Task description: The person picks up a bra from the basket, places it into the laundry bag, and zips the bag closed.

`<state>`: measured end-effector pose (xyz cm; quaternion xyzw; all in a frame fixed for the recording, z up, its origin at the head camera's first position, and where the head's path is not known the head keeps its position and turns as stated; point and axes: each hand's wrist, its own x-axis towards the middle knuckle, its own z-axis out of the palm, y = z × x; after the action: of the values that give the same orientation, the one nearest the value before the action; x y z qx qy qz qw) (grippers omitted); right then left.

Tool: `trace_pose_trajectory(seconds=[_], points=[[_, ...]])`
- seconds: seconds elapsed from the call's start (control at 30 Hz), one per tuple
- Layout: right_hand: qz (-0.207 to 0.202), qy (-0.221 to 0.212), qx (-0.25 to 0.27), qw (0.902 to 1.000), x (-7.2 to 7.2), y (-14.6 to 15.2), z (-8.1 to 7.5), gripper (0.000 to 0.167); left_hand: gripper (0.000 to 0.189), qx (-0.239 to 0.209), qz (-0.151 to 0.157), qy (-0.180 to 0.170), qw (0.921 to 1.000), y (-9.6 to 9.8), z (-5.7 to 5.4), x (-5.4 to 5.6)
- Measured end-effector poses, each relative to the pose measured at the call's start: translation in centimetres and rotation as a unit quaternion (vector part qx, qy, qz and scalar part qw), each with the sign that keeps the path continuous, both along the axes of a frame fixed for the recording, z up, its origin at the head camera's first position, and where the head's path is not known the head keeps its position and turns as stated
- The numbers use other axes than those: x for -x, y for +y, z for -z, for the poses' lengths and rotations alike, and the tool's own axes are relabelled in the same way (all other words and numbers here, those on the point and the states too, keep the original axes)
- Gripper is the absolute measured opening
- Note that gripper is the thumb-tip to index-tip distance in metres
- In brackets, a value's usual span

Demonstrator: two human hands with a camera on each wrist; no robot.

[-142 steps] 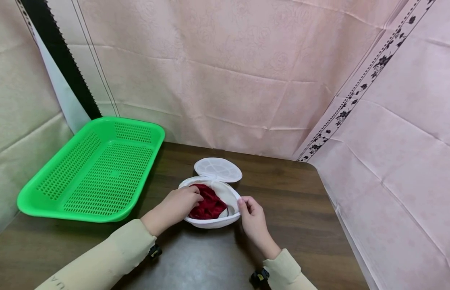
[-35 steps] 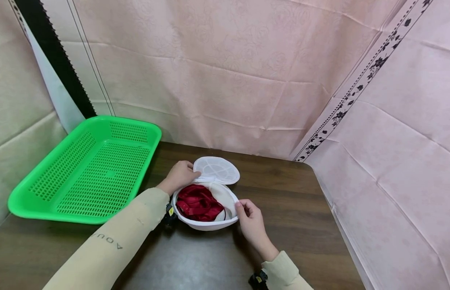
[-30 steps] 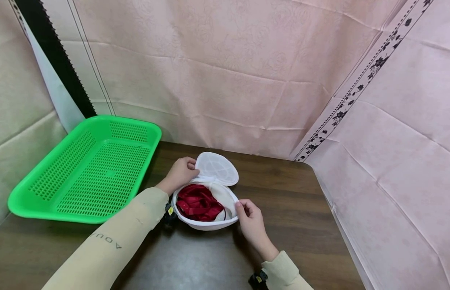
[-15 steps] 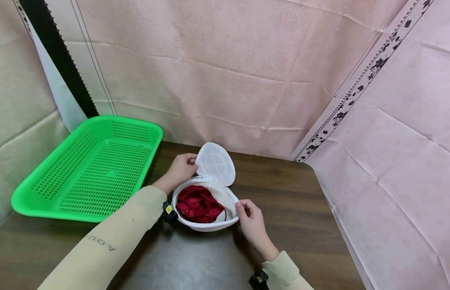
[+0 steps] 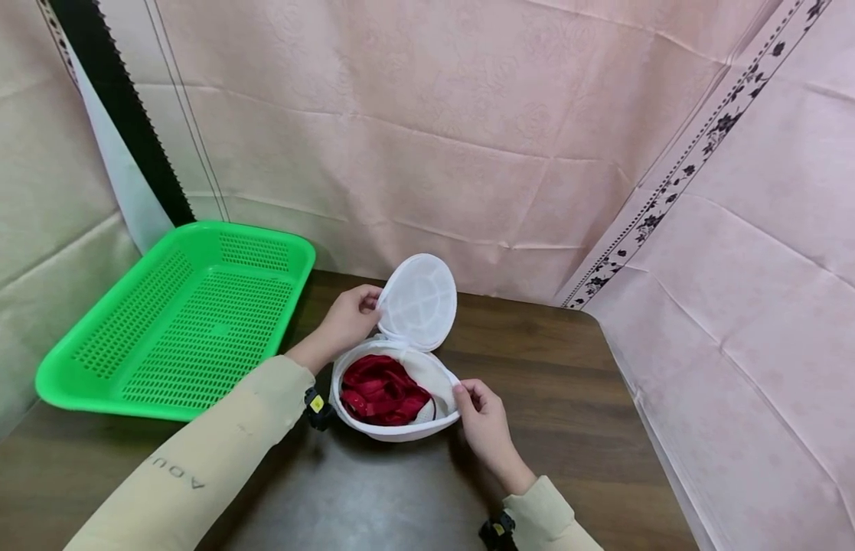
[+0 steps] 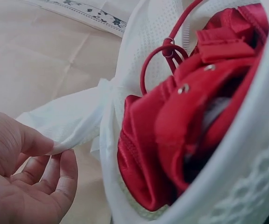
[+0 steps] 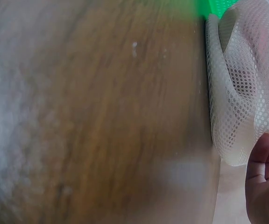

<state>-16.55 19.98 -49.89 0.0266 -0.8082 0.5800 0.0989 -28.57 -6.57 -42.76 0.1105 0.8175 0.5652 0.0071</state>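
Note:
A white mesh laundry bag point(image 5: 398, 434) with a stiff rounded rim stands on the table, its lid point(image 5: 420, 302) tilted up at the back. Inside lies a crumpled red satin garment point(image 5: 382, 389), likely a bra. The left wrist view shows its thin strap point(image 6: 146, 70) with a ring slider and small metal fittings. My left hand point(image 5: 347, 317) pinches the lid's left edge between thumb and fingers. On the right side, my right hand point(image 5: 485, 422) pinches the bag's rim. The right wrist view shows the bag's mesh outer wall point(image 7: 235, 93) beside my fingers.
A green perforated plastic basket point(image 5: 255, 375) stands at the left of the brown wooden table point(image 5: 537, 367). Pale pink cloth point(image 5: 427, 153) hangs behind the table and on both sides.
My left hand has gone from the red garment to the lid's edge and raised the lid from lying back to steeply tilted. The right hand has stayed at the rim.

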Motion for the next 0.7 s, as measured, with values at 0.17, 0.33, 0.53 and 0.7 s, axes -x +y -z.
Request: trace_pose_trajectory(seconds=[0.17, 0.33, 0.53, 0.7], points=[[0.000, -0.001, -0.006, 1.0000, 0.1, 0.0, 0.0, 0.014, 0.029, -0.003, 0.009, -0.001, 1.0000, -0.4, -0.4, -0.7], [0.004, -0.007, -0.003, 1.0000, 0.1, 0.2, 0.0, 0.014, 0.025, -0.003, 0.023, 0.008, 0.9997, -0.8, -0.8, -1.7], [-0.001, -0.017, -0.004, 0.9998, 0.2, 0.3, -0.1, 0.015, 0.021, 0.003, 0.032, 0.021, 0.9992, -1.3, -1.1, -2.7], [-0.002, -0.015, -0.001, 0.9999, 0.3, 0.2, -0.1, 0.015, 0.017, 0.011, 0.031, 0.034, 0.9989, -1.6, -1.0, -3.3]])
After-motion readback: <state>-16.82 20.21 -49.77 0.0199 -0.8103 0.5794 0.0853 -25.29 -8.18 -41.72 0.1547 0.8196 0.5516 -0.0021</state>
